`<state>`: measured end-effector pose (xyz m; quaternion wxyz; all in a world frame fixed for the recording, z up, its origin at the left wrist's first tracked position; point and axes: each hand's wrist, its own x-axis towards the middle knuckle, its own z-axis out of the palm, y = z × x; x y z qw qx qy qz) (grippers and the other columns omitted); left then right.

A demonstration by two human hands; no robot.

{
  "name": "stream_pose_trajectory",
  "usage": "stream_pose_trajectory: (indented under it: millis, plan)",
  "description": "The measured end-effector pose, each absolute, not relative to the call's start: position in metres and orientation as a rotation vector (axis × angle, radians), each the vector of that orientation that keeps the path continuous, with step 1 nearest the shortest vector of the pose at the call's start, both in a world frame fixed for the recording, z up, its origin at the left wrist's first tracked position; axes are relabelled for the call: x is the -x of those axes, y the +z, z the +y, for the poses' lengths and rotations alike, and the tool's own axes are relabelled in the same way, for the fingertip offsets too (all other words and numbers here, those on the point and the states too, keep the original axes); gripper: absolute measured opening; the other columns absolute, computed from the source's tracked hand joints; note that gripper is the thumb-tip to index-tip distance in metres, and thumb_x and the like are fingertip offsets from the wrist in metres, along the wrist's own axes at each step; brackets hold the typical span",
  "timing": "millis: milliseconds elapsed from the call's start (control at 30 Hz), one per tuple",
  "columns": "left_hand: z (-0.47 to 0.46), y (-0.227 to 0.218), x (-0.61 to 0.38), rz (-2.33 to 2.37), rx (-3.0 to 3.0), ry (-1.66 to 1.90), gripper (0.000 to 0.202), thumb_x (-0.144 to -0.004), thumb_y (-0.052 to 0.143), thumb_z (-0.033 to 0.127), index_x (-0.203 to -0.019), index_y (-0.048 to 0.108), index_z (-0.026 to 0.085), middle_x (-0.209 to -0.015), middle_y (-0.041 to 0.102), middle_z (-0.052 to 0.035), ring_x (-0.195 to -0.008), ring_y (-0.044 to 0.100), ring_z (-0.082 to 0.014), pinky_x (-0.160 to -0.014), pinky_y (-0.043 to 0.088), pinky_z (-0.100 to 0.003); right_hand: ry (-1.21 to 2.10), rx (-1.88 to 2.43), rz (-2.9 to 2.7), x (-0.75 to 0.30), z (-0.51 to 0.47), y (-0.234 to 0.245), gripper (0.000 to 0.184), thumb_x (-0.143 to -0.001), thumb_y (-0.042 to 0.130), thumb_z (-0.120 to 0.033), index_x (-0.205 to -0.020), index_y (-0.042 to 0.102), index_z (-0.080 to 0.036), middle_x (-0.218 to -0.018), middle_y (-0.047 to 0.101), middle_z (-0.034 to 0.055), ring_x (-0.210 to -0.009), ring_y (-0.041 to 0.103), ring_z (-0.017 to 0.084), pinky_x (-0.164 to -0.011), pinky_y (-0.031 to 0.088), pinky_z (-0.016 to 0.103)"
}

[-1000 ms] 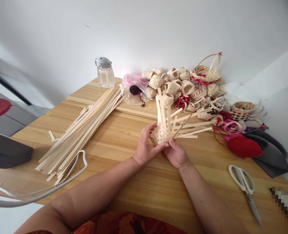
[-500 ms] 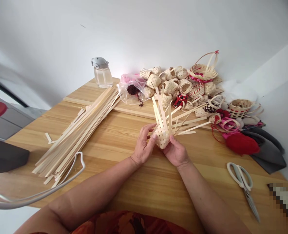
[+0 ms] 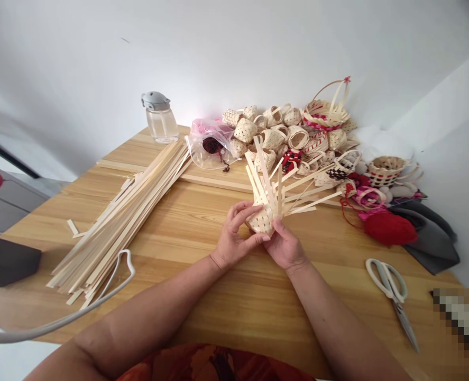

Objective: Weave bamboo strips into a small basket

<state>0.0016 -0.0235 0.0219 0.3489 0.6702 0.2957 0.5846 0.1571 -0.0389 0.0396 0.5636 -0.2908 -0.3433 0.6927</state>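
Observation:
A small basket (image 3: 261,220) woven from pale flat strips is held between my hands above the table. Loose strip ends (image 3: 266,177) fan out from its top, up and to the right. My left hand (image 3: 238,230) grips its left side, fingers over the far edge and thumb along the bottom. At the lower right, my right hand (image 3: 285,244) pinches the basket, thumb on its near side; its other fingers are mostly hidden behind the weave.
On the wooden table (image 3: 190,222) lie a bundle of flat strips (image 3: 123,222) to the left and scissors (image 3: 393,301) to the right. Behind are a water bottle (image 3: 159,119), a pile of small woven baskets (image 3: 274,138) and red yarn (image 3: 391,228). A white cable (image 3: 79,312) crosses lower left.
My left thumb has slid down and right to the basket's bottom edge, and the basket has tilted slightly. My right hand keeps its hold. The whole view has shifted a little.

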Motion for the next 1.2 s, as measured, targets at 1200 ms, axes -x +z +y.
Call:
stream_pose_trajectory:
  millis: [1200]
  plan:
    - [-0.034, 0.025, -0.008, 0.727, -1.359, 1.354, 0.054, -0.095, 0.062, 0.039, -0.146, 0.054, 0.022, -0.154, 0.051, -0.0078, -0.146, 0.043, -0.0268, -0.126, 0.029, -0.045, 1.576, 0.8, -0.805, -0.155, -0.042, 0.035, 0.04, -0.081, 0.075, -0.034, -0.121, 0.071, -0.032, -0.121, 0.074, -0.0001, -0.122, 0.063, 0.03, -0.114, 0.045, 0.052]
